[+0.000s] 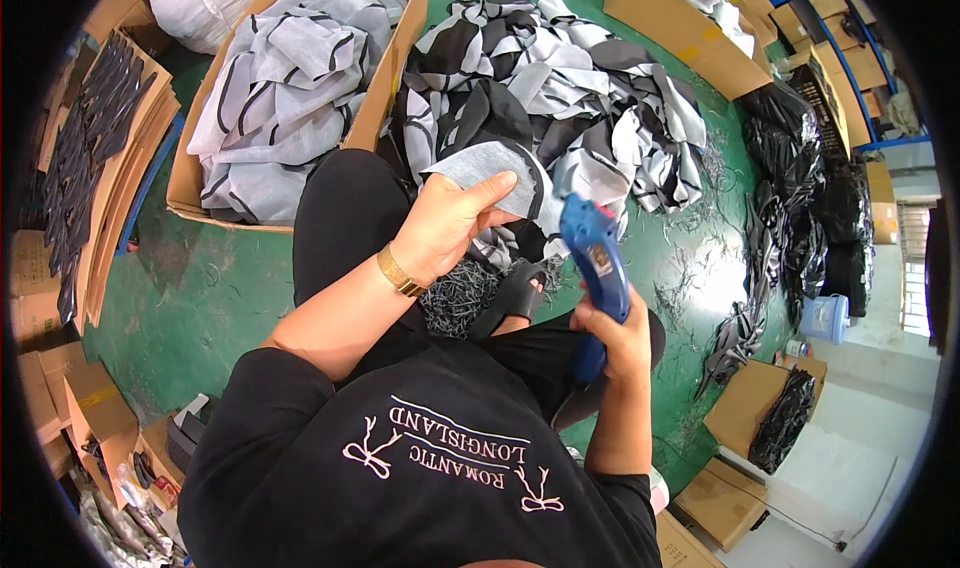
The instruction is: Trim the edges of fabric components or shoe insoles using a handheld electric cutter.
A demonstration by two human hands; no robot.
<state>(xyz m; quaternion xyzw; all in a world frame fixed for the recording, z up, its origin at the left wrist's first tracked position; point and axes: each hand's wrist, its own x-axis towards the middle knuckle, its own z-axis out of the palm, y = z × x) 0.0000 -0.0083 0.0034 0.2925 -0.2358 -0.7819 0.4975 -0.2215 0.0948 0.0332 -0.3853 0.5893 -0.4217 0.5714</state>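
Observation:
My left hand (440, 218) pinches a grey fabric piece (495, 173) with dark edging between thumb and fingers, above my knees. The fabric runs on toward the heap of grey and black cloth (560, 88) on the floor in front. Wrapped round the handle of blue electric scissors (600, 258), my right hand (618, 336) holds them upright, with the head close to the fabric's right side. A red switch shows near the top of the tool. Its blades are too blurred to make out, so I cannot tell whether they touch the cloth.
Between my legs lies a mound of dark thin trimmings (462, 303). A carton (385, 88) of grey cloth stands at left, beside stacked cardboard (115, 183) carrying black strips. Black plastic bags (835, 203) and a blue bucket (824, 318) line the right. Scraps litter the green floor (680, 258).

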